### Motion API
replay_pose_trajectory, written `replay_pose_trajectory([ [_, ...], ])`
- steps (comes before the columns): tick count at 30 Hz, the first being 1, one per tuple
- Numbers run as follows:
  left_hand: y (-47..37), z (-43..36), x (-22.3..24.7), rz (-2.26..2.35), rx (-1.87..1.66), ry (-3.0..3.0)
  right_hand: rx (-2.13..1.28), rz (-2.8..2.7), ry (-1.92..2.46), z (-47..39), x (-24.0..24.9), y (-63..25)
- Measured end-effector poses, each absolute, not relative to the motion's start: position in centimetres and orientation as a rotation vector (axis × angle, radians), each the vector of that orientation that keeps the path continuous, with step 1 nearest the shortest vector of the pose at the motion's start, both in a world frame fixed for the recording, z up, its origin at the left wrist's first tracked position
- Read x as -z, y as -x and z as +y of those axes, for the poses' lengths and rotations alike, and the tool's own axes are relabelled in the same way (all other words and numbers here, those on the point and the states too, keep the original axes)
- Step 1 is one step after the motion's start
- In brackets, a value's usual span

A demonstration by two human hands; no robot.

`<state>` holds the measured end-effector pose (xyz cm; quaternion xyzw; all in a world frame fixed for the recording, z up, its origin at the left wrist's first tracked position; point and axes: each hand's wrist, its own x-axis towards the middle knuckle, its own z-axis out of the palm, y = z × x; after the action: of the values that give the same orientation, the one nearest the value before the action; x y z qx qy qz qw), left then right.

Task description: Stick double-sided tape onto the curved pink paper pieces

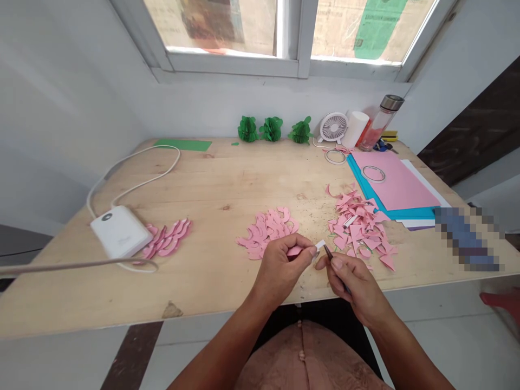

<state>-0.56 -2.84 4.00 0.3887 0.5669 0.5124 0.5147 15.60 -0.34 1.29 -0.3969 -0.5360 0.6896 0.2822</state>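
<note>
My left hand (pixel 284 265) is closed in a pinch on a pink paper piece (pixel 294 251), mostly hidden by the fingers. A small white strip (pixel 320 245) sticks out past the fingertips. My right hand (pixel 353 276) grips dark tweezers (pixel 328 252), whose tips are at the strip's right end; I cannot tell whether they clamp it. Just beyond my left hand lies a pile of curved pink paper cut-outs (pixel 266 230). Past my right hand is a heap of pink paper scraps (pixel 357 227) with a few white and green bits among them.
A white power bank (pixel 122 233) with a cable lies left, beside wavy pink strips (pixel 168 238). Three green paper shapes (pixel 271 129), a small fan (pixel 333 128) and a glass bottle (pixel 379 124) stand along the back. Coloured sheets (pixel 400 187) bear a tape roll (pixel 373 174).
</note>
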Motion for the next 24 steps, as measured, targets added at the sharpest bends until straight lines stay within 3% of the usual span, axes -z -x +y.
replay_pose_trajectory([
  [24, 0.61, -2.85, -3.87, 1.355, -1.222, -0.959, -1.696, -1.583, 1.166, -0.19, -1.75, -15.39],
])
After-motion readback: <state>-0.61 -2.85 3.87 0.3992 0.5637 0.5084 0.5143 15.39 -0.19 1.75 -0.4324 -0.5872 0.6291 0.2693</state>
